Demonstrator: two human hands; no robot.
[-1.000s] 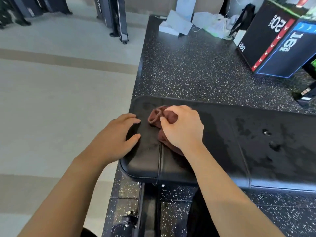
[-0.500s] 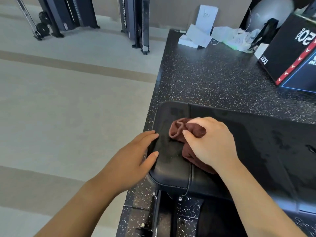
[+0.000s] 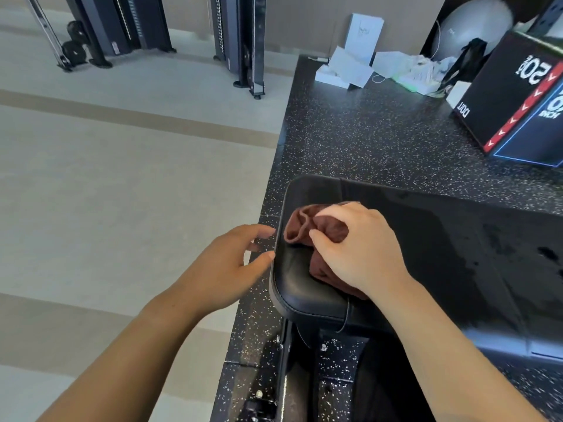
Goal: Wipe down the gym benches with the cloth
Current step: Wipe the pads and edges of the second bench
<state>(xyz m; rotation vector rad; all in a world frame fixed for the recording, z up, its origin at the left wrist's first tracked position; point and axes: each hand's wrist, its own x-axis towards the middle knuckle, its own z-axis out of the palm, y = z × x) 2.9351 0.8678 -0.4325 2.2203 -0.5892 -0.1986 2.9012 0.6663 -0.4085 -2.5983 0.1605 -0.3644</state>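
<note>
Off the bench slides our left hand, fingers spread, at nine o'clock; our right hand grips the bunched cloth.

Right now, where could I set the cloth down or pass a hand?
Free: the bench top right of the right hand and cloth, and the speckled mat between bench and box. Crowded: the bench's left end, with the left hand beside it, and the mat's far edge, littered with papers.
</note>
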